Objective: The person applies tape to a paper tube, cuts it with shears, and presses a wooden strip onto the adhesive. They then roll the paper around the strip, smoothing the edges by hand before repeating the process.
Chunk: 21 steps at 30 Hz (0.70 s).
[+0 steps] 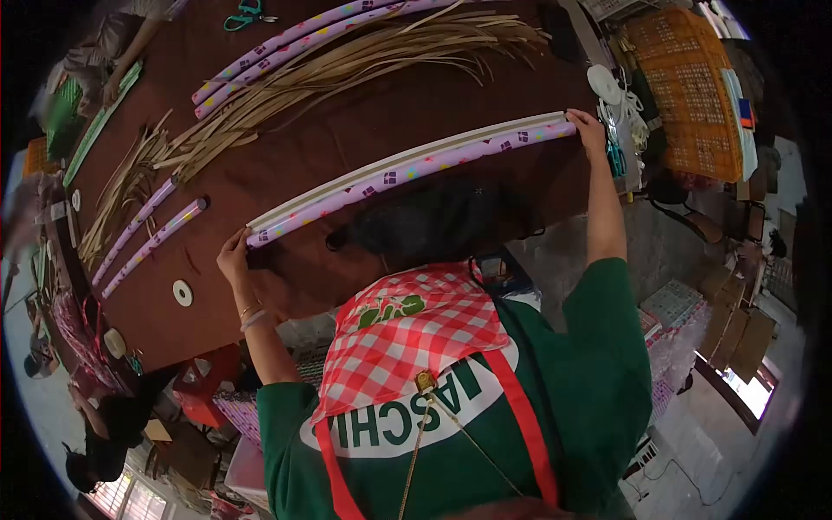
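A long tube wrapped in purple patterned paper (pixel 407 173) is held lengthwise over the near edge of the brown table (pixel 295 173), with a pale strip along its far side. My left hand (pixel 234 254) pinches its left end. At the right end, my right hand (pixel 588 132) grips the tube near its tip. A black bundle (pixel 416 221) lies just below the tube's middle. Beyond the tube, long dry tan strips (pixel 373 69) are spread across the table.
Two long purple rolls (pixel 286 52) lie at the back, two shorter ones (pixel 156 247) at the left. White tape rolls (pixel 182 293), teal scissors (pixel 245 15) and an orange woven basket (pixel 685 95) stand around. Other people are at the left edge.
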{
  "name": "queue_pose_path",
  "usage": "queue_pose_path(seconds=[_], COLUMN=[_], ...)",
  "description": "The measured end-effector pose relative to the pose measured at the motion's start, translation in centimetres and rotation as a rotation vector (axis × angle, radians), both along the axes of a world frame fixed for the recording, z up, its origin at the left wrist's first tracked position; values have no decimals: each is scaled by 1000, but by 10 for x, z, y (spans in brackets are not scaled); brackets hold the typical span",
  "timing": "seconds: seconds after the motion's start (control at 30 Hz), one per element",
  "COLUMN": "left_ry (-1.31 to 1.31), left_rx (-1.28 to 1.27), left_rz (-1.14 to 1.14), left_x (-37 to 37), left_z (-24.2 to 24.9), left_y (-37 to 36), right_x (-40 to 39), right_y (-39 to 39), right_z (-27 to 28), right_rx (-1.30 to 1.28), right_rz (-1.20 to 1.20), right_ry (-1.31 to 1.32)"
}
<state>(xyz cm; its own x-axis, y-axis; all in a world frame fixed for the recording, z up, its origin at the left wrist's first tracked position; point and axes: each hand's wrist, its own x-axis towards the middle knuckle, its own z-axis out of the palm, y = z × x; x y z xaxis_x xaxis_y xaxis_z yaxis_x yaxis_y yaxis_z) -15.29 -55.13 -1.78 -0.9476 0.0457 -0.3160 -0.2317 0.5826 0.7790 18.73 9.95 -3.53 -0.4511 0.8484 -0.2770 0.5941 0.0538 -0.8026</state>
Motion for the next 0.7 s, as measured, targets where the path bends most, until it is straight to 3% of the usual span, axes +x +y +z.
queue_pose_path(seconds=[0.43, 0.53, 0.7], left_ry=[3, -6, 12], left_rx=[-86, 36, -68], left_rz=[-26, -27, 3], left_x=[-2, -3, -2], left_z=[1, -3, 8], left_y=[-1, -3, 5], right_x=[4, 3, 2], right_y=[14, 16, 20], right_z=[-16, -17, -16], right_rx=[73, 88, 90], right_rz=[44, 76, 77], right_ry=[-34, -33, -63])
